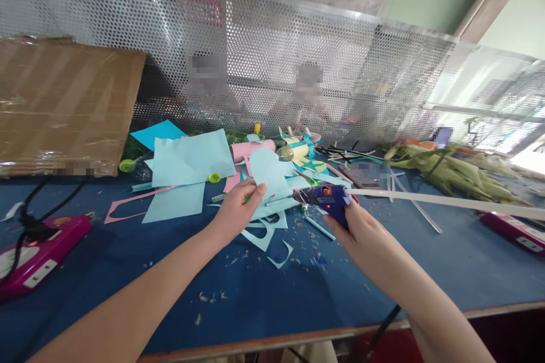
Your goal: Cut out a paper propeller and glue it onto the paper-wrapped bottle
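My left hand (239,209) pinches the lower left of a light blue paper cutout (269,173) with a rounded top, held above the table. In my right hand (364,227) is a dark blue hot glue gun (327,199), a small red light showing on its body. A long whitish glue stick (426,198) sticks out of its back toward the right. The gun's nozzle points left, close to a rolled light blue paper tube (281,202) near the cutout; whether they touch I cannot tell. Light blue paper scraps (260,235) lie below my left hand.
Light blue sheets (187,161), a pink paper-wrapped bottle (255,150) and a yellow-wrapped bottle (296,151) lie at the back. Magenta power strips (51,249) sit at both sides. A cardboard box (63,108) stands back left, corn husks (443,170) back right, before a perforated metal screen (272,51).
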### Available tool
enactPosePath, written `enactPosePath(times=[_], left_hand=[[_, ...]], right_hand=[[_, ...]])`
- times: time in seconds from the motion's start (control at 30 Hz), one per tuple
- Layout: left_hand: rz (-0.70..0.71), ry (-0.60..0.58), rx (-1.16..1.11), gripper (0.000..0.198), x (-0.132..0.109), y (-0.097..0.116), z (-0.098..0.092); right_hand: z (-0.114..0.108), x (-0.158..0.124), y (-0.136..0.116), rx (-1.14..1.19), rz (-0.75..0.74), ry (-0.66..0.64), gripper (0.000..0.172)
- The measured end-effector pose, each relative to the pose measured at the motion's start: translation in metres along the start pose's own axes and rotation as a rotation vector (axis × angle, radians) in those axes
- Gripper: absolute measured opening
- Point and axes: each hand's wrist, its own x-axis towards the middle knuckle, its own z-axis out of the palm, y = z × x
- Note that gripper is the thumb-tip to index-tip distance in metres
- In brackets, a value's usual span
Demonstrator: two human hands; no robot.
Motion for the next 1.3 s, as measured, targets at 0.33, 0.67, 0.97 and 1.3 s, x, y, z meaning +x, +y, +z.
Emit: enactPosePath(times=[0.33,0.67,0.97,1.3], left_hand=[[0.015,-0.002,-0.034,0.044,0.001,0.0,0.001],[0.0,-0.001,-0.006,0.044,0.001,0.001,0.0],[-0.042,-0.017,-0.006,0.044,0.0,0.003,0.0],[-0.013,0.001,0.001,0.044,0.001,-0.001,0.001]], right_hand=[[0.002,0.0,-0.003,0.052,0.024,-0.023,0.035],[-0.02,0.008,-0.006,0.08,0.196,-0.18,0.041],[-0.017,0.008,-0.002,0.141,0.151,-0.257,0.042],[-0.011,0.009,-0.003,0.097,0.091,-0.21,0.037]])
